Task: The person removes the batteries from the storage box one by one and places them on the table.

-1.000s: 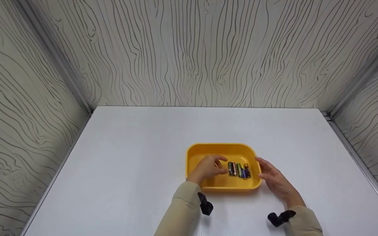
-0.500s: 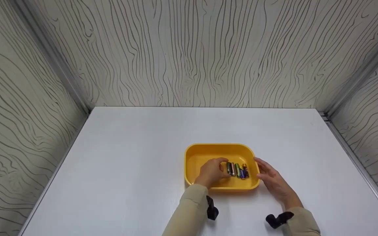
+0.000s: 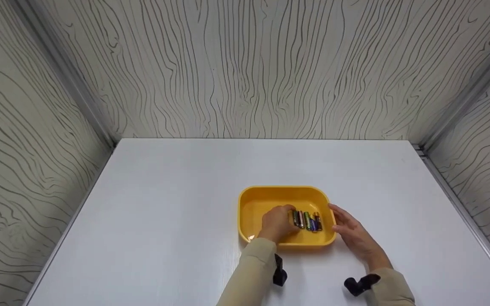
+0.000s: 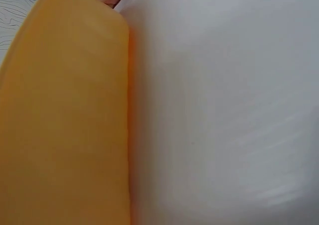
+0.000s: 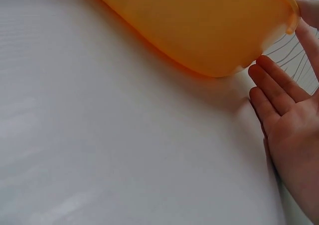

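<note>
A yellow plastic tray (image 3: 287,244) stands on the white table, several batteries (image 3: 307,221) lying side by side in its right half. My left hand (image 3: 277,223) reaches down into the tray from the front. Its forefinger and thumb pinch the leftmost battery (image 3: 295,218) by its two ends, and the back of the hand hides part of that spot. At the tray's right end, my right hand (image 3: 355,236) touches the rim with forefinger and thumb. In the right wrist view, its other fingers (image 5: 279,88) are extended beside the outer wall.
The white tabletop (image 3: 172,191) spreads around the tray. Wood-grain patterned panels (image 3: 228,68) close off the back and both sides. A small black camera mount (image 3: 279,272) sits on the left wrist and another (image 3: 360,284) on the right.
My left hand has moved right across the tray, and its forefinger and thumb have come to the leftmost battery. The right hand stays at the tray's right rim.
</note>
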Motion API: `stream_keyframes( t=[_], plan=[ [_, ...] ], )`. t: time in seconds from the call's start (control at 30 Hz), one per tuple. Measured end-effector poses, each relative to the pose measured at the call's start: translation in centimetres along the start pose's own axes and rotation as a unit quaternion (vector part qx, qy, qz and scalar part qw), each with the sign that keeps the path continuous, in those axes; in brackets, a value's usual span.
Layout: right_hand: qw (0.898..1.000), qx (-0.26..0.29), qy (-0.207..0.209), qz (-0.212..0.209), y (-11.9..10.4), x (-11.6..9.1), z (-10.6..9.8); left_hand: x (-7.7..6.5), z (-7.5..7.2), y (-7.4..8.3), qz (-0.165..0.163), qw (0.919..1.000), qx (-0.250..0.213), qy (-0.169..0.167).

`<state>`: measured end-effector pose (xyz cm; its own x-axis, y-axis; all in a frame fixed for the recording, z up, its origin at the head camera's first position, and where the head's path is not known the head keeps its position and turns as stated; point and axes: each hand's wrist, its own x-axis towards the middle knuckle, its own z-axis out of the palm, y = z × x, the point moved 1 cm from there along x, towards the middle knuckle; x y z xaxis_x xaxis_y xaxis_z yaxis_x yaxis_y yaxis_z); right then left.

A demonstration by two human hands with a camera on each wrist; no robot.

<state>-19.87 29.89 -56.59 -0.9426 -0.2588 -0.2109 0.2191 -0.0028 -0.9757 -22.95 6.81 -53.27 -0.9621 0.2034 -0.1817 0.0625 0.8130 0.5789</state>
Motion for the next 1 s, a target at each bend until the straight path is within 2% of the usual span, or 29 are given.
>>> stream_keyframes(
  t=[0.23,0.37,0.5,0.73,1.0],
  plan=[
    [1.0,0.0,-0.004,-0.002,-0.1,-0.1,-0.1,-0.2,-0.5,0.2,-0.015,0.9991,-0.036,-0.017],
    [1.0,-0.001,-0.007,-0.002,-0.2,-0.2,-0.1,-0.5,-1.2,0.4,-0.033,0.9958,-0.08,-0.029],
    [1.0,0.003,-0.01,-0.01,-0.1,-0.1,-0.1,-0.8,-2.2,0.6,-0.035,0.9932,-0.103,-0.042],
    [1.0,0.007,-0.008,-0.015,0.0,0.0,-0.2,-0.8,-4.4,0.7,0.033,0.9984,-0.03,-0.036],
    [1.0,0.014,0.002,-0.005,0.1,-0.1,0.0,-1.4,-6.3,0.1,0.082,0.9948,-0.04,-0.045]
  ],
)
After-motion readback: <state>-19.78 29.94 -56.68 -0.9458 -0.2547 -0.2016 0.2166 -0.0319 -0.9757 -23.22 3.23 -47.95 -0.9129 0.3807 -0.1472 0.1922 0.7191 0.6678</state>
